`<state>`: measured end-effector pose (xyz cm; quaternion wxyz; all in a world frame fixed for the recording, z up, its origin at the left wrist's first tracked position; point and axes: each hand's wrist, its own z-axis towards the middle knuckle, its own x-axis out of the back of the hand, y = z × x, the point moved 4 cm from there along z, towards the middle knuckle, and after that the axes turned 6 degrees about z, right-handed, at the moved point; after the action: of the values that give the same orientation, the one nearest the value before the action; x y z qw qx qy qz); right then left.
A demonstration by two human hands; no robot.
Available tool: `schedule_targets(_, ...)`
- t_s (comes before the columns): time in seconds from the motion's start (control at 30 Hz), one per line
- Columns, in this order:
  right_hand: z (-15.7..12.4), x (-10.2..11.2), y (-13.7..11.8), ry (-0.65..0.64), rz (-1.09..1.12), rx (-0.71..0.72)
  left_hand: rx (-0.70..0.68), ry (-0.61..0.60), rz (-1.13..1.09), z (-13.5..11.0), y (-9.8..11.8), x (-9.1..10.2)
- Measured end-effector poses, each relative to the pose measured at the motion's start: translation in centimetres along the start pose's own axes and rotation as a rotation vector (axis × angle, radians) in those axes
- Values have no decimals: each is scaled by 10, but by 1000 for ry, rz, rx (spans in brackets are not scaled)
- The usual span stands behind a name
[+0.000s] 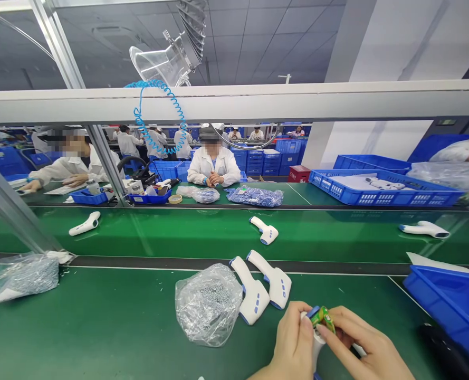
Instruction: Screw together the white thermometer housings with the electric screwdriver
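My left hand (293,343) is wrapped round a white thermometer gun body (317,343) near the table's front edge. My right hand (356,343) pinches a small green circuit board (323,317) at the open top of that body. Just beyond my hands lie two finished white thermometer guns (264,287) side by side. A clear plastic bag of small metal parts (208,303) sits to their left.
A blue bin (451,301) stands at my right. Three more thermometer guns (265,230) lie on the green conveyor belt (179,232). Another bag of parts (18,277) lies far left. Across the belt, workers in white coats sit among blue crates (380,190).
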<state>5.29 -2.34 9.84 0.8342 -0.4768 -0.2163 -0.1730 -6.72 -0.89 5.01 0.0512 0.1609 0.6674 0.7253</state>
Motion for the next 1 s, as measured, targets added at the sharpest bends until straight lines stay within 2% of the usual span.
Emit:
schedule_targets(0.17, -3, 1, 3, 2, 0, -53, -20, -29, -12, 0, -1, 1)
schedule_targets(0.3, -2, 2, -3, -8, -17, 34, 58, -30, -14, 0, -5, 3)
schedule_targets(0.37, -2, 4, -5, -3, -54, 95, 72, -25, -32, 0, -7, 3)
schedule_targets(0.47, -3, 12, -6, 35, -37, 109, 69, -2, -60, 0, -9, 4)
schedule_targets(0.53, -1, 14, -7, -52, -18, 67, 53, 8, -65, -1, -8, 5)
schedule_targets(0.63, 4, 12, -9, -321, -19, -43, 22, 12, -50, -2, -4, 6)
schedule_targets(0.7, 8, 10, -12, -436, -19, -98, -5, 25, -32, -2, -2, 7)
schedule_targets(0.9, 25, 10, -31, -446, -142, -105, -57, -12, -95, 3, -8, 3)
schedule_targets(1.0, 32, 13, -34, -536, -179, -133, -40, -23, -118, 3, -12, 1)
